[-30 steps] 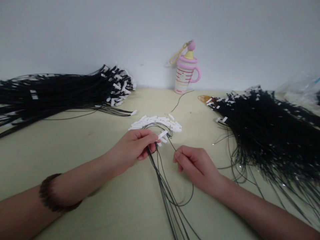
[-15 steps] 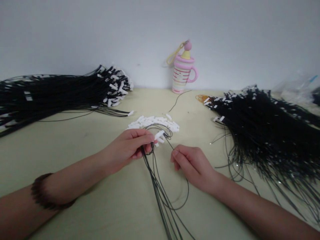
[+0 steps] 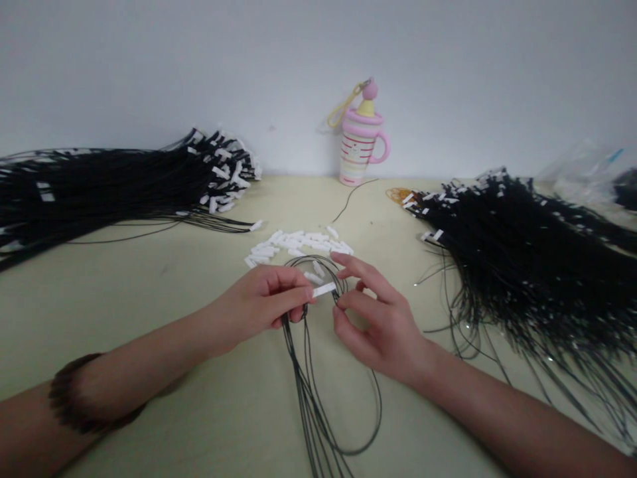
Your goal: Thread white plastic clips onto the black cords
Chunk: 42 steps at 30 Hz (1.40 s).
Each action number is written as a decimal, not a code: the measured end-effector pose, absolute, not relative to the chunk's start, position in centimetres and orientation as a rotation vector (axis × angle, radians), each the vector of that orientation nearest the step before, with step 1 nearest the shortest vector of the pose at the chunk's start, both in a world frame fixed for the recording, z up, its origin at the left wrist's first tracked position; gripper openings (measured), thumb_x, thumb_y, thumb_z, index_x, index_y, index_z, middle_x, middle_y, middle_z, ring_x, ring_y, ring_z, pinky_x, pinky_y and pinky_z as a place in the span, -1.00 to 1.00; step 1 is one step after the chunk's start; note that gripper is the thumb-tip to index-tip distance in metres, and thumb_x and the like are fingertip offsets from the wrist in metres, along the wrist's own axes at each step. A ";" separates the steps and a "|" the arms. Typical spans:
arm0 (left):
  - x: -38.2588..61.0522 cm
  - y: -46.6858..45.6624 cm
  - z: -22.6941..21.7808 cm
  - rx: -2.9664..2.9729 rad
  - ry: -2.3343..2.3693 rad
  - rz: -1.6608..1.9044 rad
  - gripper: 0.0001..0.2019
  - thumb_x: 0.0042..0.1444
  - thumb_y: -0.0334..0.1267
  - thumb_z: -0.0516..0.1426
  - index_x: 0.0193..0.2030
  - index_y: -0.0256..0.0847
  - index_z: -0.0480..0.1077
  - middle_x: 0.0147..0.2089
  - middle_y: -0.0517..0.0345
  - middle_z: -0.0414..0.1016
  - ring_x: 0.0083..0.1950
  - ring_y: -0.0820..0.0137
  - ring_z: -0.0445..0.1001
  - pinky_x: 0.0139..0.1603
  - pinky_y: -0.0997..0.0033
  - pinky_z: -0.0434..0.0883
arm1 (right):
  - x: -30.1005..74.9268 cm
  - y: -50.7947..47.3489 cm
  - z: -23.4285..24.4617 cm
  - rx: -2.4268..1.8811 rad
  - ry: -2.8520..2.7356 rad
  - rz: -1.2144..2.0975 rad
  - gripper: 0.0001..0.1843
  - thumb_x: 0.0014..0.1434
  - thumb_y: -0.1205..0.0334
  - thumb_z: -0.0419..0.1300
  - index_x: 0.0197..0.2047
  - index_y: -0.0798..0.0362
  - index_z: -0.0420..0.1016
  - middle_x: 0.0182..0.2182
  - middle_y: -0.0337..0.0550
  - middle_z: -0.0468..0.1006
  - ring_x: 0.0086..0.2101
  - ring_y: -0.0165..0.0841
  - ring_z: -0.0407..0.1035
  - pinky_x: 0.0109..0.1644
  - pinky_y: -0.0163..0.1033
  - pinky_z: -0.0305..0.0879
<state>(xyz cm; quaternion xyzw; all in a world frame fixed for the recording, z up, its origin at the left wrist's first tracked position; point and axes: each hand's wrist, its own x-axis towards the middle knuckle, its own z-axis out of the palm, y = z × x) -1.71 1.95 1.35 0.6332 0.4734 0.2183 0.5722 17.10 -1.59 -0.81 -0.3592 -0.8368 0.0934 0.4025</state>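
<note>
My left hand (image 3: 266,302) is closed in a pinch on a small white tag (image 3: 324,289) and on a few thin black cords (image 3: 308,392) that trail down toward me. My right hand (image 3: 373,312) is just right of the tag, thumb and forefinger pinched on a cord end beside it, the other fingers spread out. A loose heap of white tags (image 3: 293,244) lies on the table right behind both hands.
A big bundle of black cords with white tags (image 3: 114,182) lies at the left, another bundle (image 3: 527,259) at the right. A pink striped cup-shaped toy (image 3: 359,147) stands by the wall. A clear plastic bag (image 3: 592,179) sits far right on the pale table (image 3: 149,285).
My right hand has risen from a curled rest and moved up to the tag, fingers spreading. My left hand stays pinched on the tag and cords; the view has shifted slightly.
</note>
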 end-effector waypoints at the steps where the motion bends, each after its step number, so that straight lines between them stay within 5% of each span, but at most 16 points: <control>1: -1.7 2.0 1.3 1.502 1.103 0.505 -0.81 0.05 -0.21 0.09 -0.52 -0.22 0.33 -0.64 0.33 0.29 -0.63 0.60 0.16 -0.64 0.64 0.09 | 17.1 -1.5 -0.8 -0.872 -2.118 0.245 -0.90 0.06 0.44 0.07 -0.44 0.12 0.35 0.05 0.04 0.30 0.01 -0.28 0.25 0.01 -0.19 0.25; 6: -1.8 2.0 1.1 1.527 1.103 0.510 -0.79 0.06 -0.18 0.09 -0.52 -0.23 0.33 -0.65 0.33 0.28 -0.63 0.60 0.16 -0.64 0.64 0.09 | 16.8 -1.4 -0.9 -0.859 -2.061 0.314 -0.90 0.04 0.47 0.08 -0.42 0.11 0.34 -0.16 -0.03 0.47 -0.15 -0.35 0.36 -0.04 -0.22 0.31; 35: -1.5 1.7 1.2 1.520 1.135 0.507 -0.82 0.04 -0.21 0.09 -0.52 -0.22 0.35 -0.65 0.35 0.27 -0.63 0.59 0.15 -0.64 0.63 0.08 | 16.5 -1.5 -1.0 -0.901 -2.108 0.280 -0.86 0.13 0.42 0.02 -0.42 0.14 0.35 -0.26 -0.01 0.43 -0.22 -0.36 0.35 -0.12 -0.28 0.36; 42: -1.8 2.2 1.0 1.348 1.115 0.715 -0.79 0.04 -0.15 0.11 -0.50 -0.23 0.38 -0.62 0.31 0.30 -0.62 0.60 0.13 -0.64 0.64 0.05 | 17.2 -1.2 -0.9 -0.958 -2.032 0.159 -0.86 0.10 0.40 0.10 -0.29 0.14 0.48 -0.13 0.04 0.29 -0.17 -0.33 0.25 -0.16 -0.22 0.29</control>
